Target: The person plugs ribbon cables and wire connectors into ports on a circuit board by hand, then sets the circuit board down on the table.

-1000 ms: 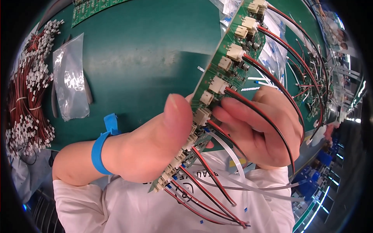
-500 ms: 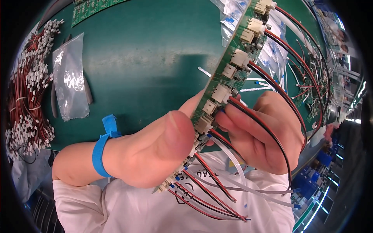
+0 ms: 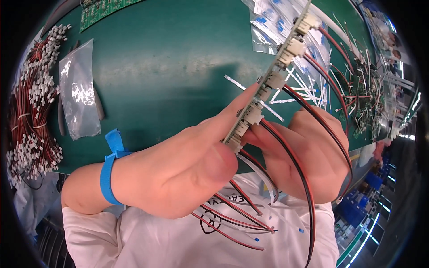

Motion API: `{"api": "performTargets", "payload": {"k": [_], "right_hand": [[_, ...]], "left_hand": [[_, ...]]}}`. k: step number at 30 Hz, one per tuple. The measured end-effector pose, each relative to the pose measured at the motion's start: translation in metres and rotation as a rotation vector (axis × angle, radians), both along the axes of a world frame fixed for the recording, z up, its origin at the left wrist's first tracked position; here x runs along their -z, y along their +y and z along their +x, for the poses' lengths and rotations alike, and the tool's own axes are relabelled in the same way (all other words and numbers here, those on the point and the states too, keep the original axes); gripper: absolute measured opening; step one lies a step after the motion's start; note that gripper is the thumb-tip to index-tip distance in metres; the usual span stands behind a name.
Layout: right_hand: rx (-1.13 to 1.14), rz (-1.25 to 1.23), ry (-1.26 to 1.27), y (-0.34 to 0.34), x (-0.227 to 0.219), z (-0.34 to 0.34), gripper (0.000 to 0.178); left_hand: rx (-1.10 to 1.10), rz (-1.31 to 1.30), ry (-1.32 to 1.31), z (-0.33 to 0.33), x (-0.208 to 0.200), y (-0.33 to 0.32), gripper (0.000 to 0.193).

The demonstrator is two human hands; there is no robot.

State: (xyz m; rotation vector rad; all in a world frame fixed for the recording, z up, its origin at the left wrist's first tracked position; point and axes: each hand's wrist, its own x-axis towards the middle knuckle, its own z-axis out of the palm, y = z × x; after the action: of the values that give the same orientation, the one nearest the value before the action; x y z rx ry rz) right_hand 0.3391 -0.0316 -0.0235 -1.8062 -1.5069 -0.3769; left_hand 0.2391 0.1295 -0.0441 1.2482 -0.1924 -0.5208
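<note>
My left hand, with a blue strap on its wrist, grips a long narrow circuit board. The board slants up to the right and shows almost edge-on, a row of cream connectors along it. Red-and-black wires hang from several connectors, some below my left hand. Close against the board's right side is my right hand, fingers curled and pinched together near a connector. What those fingertips hold is hidden. A pale flat cable dangles between the two hands.
On the green table, bundled brown-red wires with white plugs lie far left, beside a clear plastic bag. Green circuit boards sit at the back. Bagged blue-ended flat cables, loose white strips and wired boards lie right.
The board has turned from showing its green face to nearly edge-on. My left hand has shifted slightly right along with it, and the hanging wires have swung. My right hand stays close to the connectors.
</note>
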Motion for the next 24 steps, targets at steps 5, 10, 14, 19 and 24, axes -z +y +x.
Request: {"api": "performTargets", "payload": {"k": [5,10,14,19,24], "right_hand": [[-0.042,-0.116,-0.007,0.001,-0.005,0.001,0.024],[-0.003,-0.143,0.291,0.005,-0.004,0.007,0.022],[-0.007,-0.122,0.325,0.01,-0.002,0.009,0.025],[0.015,-0.164,0.244,0.004,-0.005,0.009,0.026],[-0.006,-0.122,0.41,0.005,-0.007,0.01,0.021]], "left_hand": [[0.001,0.129,0.062,-0.003,-0.005,0.003,0.095],[-0.077,0.034,0.216,0.005,0.005,0.001,0.107],[-0.214,-0.008,0.174,0.005,-0.004,-0.003,0.107],[-0.245,-0.004,0.187,0.006,-0.003,-0.001,0.107],[-0.221,-0.029,0.265,0.005,-0.001,0.0,0.108]]}}
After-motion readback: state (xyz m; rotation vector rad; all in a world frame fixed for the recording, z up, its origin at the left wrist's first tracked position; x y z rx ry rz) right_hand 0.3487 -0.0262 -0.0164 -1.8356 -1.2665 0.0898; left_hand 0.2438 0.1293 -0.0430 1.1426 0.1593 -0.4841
